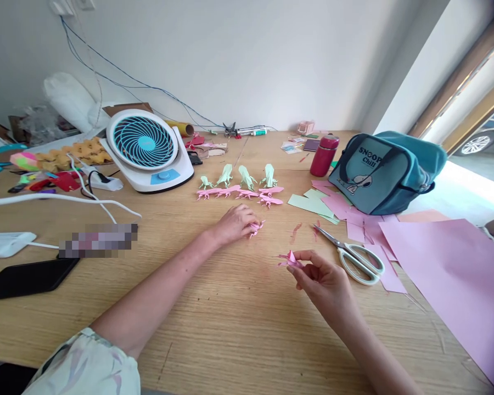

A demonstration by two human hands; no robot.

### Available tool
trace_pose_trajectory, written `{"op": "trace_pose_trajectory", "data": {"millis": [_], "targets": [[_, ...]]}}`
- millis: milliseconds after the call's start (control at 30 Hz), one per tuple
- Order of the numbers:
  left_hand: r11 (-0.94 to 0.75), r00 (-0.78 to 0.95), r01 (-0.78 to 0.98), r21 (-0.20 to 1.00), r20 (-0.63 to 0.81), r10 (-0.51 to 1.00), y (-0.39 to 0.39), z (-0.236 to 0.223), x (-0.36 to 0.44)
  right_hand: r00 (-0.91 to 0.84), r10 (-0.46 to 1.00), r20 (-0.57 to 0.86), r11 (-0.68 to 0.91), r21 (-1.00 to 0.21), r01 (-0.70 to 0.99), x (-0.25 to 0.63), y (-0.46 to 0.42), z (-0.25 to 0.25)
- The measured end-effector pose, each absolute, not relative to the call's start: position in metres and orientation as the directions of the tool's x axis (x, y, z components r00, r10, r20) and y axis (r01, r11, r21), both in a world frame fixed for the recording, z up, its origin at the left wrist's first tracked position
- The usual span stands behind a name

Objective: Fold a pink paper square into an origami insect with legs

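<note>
My left hand reaches to the middle of the table, its fingers closed around a small pink origami insect at the tabletop. Between thumb and fingers, my right hand pinches another folded pink paper insect, thin legs pointing left. Beyond my left hand stand several finished paper insects: a row of pink ones and, behind it, a row of green ones. Scissors with white handles lie just right of my right hand, blades pointing away to the left.
A white and blue fan stands at the back left. On the right are a teal bag, a red bottle, green paper pieces and a large pink sheet. A black phone-like slab and cables lie at left.
</note>
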State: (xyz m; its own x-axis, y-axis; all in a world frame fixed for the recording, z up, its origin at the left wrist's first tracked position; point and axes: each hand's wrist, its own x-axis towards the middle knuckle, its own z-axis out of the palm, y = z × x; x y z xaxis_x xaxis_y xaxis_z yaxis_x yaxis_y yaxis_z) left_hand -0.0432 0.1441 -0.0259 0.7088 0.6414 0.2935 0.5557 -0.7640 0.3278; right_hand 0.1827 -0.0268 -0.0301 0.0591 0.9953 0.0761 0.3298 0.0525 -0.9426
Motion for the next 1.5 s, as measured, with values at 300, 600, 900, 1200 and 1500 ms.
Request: {"op": "trace_pose_trajectory", "data": {"millis": [300, 600, 900, 1200, 1500], "targets": [[-0.743, 0.679, 0.557, 0.371, 0.312, 0.665, 0.098, -0.011, -0.034, 0.083, 0.946, 0.315, 0.250, -0.866, 0.434, 0.181, -0.028, -0.021], [-0.734, 0.673, 0.410, 0.541, 0.365, 0.644, 0.059, 0.018, -0.017, 0.120, 0.874, 0.471, 0.349, -0.781, 0.519, 0.184, -0.028, -0.022], [-0.655, 0.635, 0.395, 0.645, 0.323, 0.701, 0.052, 0.023, -0.013, 0.104, 0.861, 0.497, 0.364, -0.748, 0.555, 0.186, -0.028, -0.023], [-0.707, 0.660, 0.431, 0.561, 0.340, 0.671, 0.048, 0.024, -0.013, 0.082, 0.841, 0.535, 0.392, -0.706, 0.589, 0.189, -0.029, -0.023], [-0.598, 0.630, 0.418, 0.684, 0.256, 0.733, 0.047, 0.026, -0.014, 0.087, 0.817, 0.570, 0.398, -0.668, 0.629, 0.188, -0.030, -0.022]]}}
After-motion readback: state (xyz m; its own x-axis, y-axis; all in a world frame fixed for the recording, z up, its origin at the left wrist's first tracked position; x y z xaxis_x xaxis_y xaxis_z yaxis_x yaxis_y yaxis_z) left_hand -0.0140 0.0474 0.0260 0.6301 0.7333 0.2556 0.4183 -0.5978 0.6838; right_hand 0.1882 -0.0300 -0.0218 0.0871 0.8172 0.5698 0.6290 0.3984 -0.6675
